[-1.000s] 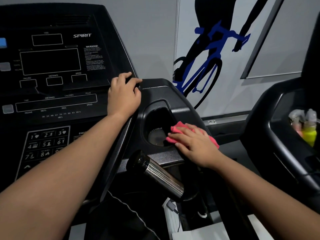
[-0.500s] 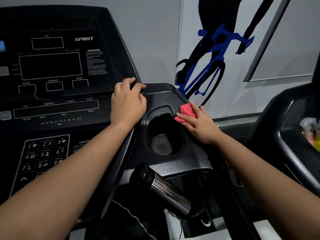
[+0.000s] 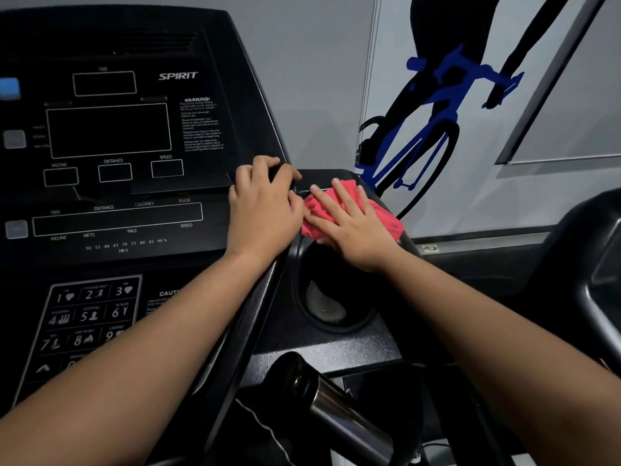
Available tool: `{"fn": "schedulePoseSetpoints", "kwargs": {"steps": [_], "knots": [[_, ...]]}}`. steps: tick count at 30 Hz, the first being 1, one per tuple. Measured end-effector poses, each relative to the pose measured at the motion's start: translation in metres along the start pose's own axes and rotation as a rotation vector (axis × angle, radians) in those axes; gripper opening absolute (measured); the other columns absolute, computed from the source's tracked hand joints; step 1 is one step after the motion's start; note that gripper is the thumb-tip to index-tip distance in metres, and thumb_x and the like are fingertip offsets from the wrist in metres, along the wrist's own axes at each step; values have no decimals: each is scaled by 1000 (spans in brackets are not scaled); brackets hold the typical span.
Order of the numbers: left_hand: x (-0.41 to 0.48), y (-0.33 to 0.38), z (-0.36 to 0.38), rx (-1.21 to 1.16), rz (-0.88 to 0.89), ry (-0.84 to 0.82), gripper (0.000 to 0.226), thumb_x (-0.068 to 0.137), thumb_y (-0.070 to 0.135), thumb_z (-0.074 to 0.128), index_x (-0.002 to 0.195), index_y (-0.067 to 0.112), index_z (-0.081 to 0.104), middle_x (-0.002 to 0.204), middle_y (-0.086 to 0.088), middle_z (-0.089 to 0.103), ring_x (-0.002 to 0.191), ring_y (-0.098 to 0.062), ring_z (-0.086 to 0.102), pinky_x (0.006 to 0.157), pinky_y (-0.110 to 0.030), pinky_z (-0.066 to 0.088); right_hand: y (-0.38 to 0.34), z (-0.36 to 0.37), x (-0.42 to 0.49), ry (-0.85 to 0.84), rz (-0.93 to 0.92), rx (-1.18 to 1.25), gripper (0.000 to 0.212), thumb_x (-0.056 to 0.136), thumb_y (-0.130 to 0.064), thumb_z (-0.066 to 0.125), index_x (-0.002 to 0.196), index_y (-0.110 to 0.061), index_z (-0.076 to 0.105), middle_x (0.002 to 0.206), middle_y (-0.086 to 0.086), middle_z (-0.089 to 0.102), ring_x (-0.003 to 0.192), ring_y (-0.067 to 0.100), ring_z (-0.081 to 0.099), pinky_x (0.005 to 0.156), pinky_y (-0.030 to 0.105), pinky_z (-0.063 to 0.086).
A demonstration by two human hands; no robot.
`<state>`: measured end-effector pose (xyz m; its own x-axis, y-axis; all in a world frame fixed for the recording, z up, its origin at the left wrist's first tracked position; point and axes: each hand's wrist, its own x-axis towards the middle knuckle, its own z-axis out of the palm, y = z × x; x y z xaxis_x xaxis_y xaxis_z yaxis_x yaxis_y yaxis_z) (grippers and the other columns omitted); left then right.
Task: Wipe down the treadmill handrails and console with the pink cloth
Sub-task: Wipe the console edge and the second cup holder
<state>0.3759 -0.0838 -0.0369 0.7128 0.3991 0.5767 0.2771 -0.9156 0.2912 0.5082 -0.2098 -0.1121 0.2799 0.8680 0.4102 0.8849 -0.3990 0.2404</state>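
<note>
A: What's legible?
B: I read SPIRIT, WARNING! and SPEED on the console [image 3: 107, 129].
A: And the cloth [image 3: 386, 218]?
B: It lies left-to-right just above the cup holder [image 3: 331, 307], under my right hand [image 3: 356, 230], fingers flat and spread. My left hand [image 3: 262, 210] curls its fingers over the console's edge.

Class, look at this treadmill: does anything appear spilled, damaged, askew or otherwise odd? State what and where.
The floor of the round black cup holder shows a pale, speckled patch, like dust or dried residue, just below the pink cloth pressed by the right hand. Nothing else stands out.
</note>
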Motion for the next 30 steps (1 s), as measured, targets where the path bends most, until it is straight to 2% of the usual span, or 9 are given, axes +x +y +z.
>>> {"fn": "schedulePoseSetpoints", "kwargs": {"steps": [3, 6, 12, 17, 20, 23, 25, 28, 30], "knots": [[0, 1, 0, 11, -6, 5, 26, 86, 18, 52, 110, 19, 62, 128, -5, 47, 116, -27, 41, 94, -41, 36, -5, 4, 2, 32, 46, 30, 63, 93, -52, 28, 148, -22, 18, 153, 10, 30, 140, 40, 25, 107, 63, 19], [0, 2, 0, 13, -19, -2, 26, 87, 18, 52, 111, 20, 62, 129, -4, 46, 117, -26, 40, 95, -40, 36, -16, 1, 11, 29, 250, 118, 74, 90, -60, 24, 148, -17, 11, 156, 7, 22, 144, 35, 17, 112, 57, 14], [-1, 3, 0, 3, -23, 1, 27, 87, 17, 52, 111, 20, 62, 130, -4, 47, 118, -25, 40, 96, -41, 36, -21, -5, 21, 88, 374, 203, 70, 87, -61, 28, 147, -25, 33, 150, 3, 37, 140, 34, 27, 109, 57, 20], [-3, 3, 0, -15, -32, 2, 27, 87, 17, 52, 112, 21, 63, 131, -2, 47, 119, -25, 40, 95, -41, 37, -17, -13, 34, 199, 609, 203, 48, 91, -53, 38, 132, -30, 51, 132, 0, 54, 121, 32, 47, 91, 49, 37], [-3, 3, -1, -32, -36, -4, 27, 88, 17, 52, 113, 21, 63, 132, -2, 47, 121, -24, 39, 97, -41, 36, -4, -13, 36, 167, 705, 298, 42, 94, -49, 40, 132, -30, 48, 132, 0, 52, 116, 30, 47, 90, 45, 38], [-3, 3, -2, -35, -33, -14, 26, 90, 17, 51, 113, 21, 63, 133, -1, 46, 122, -23, 38, 98, -39, 35, 18, -16, 29, 167, 926, 574, 44, 91, -53, 33, 126, -32, 51, 121, 3, 59, 110, 30, 54, 90, 44, 44], [-3, 3, -2, -33, -33, -12, 26, 90, 17, 51, 113, 21, 63, 133, -1, 46, 121, -23, 38, 98, -39, 35, 30, -17, 16, 65, 1037, 709, 46, 94, -53, 28, 128, -31, 50, 121, 7, 60, 111, 30, 55, 88, 38, 41], [-3, 2, -1, -28, -33, -12, 26, 89, 17, 51, 113, 21, 63, 132, -2, 46, 121, -23, 38, 98, -39, 35, 32, -22, -10, -46, 1082, 703, 51, 96, -53, 22, 134, -25, 40, 124, 12, 58, 112, 32, 55, 86, 39, 37], [-2, 2, -1, -27, -27, -6, 26, 89, 17, 51, 112, 20, 63, 132, -3, 46, 120, -24, 38, 97, -40, 35, 27, -23, -23, -10, 1111, 686, 46, 97, -47, 24, 133, -21, 33, 122, 13, 58, 108, 35, 56, 83, 41, 37]]}}
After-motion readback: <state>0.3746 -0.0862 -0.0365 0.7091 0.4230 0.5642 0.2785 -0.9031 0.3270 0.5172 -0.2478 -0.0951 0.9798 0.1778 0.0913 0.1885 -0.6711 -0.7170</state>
